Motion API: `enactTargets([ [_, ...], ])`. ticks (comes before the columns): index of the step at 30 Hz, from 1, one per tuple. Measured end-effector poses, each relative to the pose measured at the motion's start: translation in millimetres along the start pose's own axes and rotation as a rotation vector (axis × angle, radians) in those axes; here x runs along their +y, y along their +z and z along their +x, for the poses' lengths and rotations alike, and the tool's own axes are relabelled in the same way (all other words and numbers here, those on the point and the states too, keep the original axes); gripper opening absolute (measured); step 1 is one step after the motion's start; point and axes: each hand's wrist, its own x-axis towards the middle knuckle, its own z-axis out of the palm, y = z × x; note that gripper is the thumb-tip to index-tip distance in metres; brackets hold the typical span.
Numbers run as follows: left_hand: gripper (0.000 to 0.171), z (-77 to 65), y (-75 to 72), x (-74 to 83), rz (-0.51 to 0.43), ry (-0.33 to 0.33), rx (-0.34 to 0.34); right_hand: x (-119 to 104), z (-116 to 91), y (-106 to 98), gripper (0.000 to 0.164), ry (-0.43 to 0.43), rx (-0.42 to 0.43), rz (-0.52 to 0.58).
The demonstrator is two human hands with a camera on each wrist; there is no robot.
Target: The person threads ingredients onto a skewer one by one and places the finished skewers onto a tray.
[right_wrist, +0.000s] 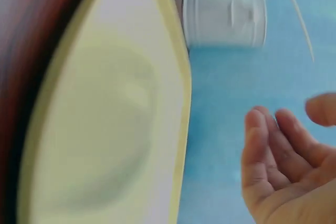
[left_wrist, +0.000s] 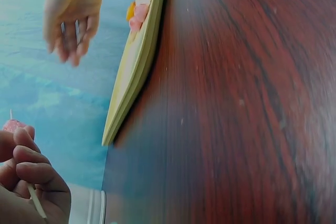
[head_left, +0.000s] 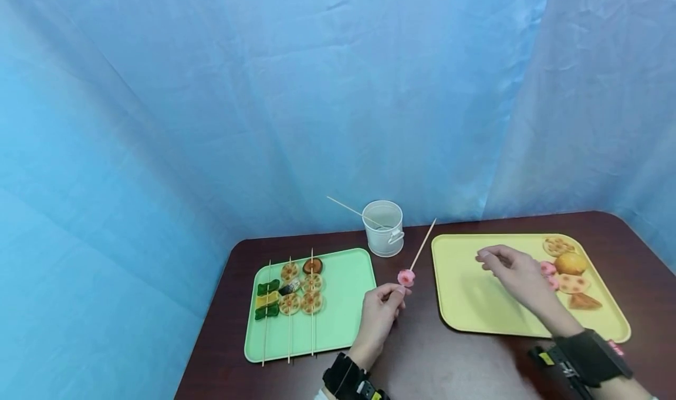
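Observation:
In the head view my left hand [head_left: 376, 317], between the two trays, pinches a bamboo skewer [head_left: 424, 244] that slants up to the right. A pink round food piece [head_left: 406, 278] is threaded on it just above the fingertips. In the left wrist view the skewer [left_wrist: 35, 202] also shows below the curled fingers. My right hand [head_left: 514, 274] hovers above the yellow tray [head_left: 459, 282], holding nothing, its fingers loosely bent and its thumb apart from them in the right wrist view. Pink pieces [head_left: 549, 268] lie just beyond this hand, partly hidden by it.
At left, a green tray [head_left: 345, 294] bears three loaded skewers with lotus root slices [head_left: 312, 302], a mushroom slice [head_left: 313, 265] and green pieces [head_left: 267, 311]. A white bucket [head_left: 388, 247] holds one skewer. Several foods, including a yellow-orange piece [head_left: 571, 263], lie on the yellow tray's right side.

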Motion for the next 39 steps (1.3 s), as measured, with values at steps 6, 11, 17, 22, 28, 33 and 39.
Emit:
enactTargets([
  [6,0.018,0.9,-8.9,-2.7,0.025,0.016,0.037,22.4,2.7,-32.2,0.039,0.039,-0.087,-0.213],
  [11,0.019,1.3,-12.7,-5.7,0.050,0.017,0.038,38.6,4.9,-52.8,0.031,0.061,-0.114,-0.373],
  [17,0.021,1.4,-16.5,-6.3,0.073,0.017,0.042,54.1,-1.4,-62.6,0.027,0.116,-0.115,-0.524],
  [22,0.021,2.0,-18.1,-6.0,0.076,0.032,0.037,63.3,-7.8,-60.3,0.040,0.111,-0.098,-0.583],
  [28,0.020,0.9,-18.0,-6.6,0.071,0.046,0.041,71.0,-9.4,-59.4,0.037,0.139,-0.120,-0.602],
  [33,0.019,0.0,-17.3,-6.6,0.058,0.033,0.042,74.0,-9.0,-56.7,0.033,0.166,-0.106,-0.593],
  [39,0.018,-0.2,-16.8,-7.2,0.040,0.025,0.048,73.2,-7.3,-57.3,0.014,0.183,-0.120,-0.578],
])
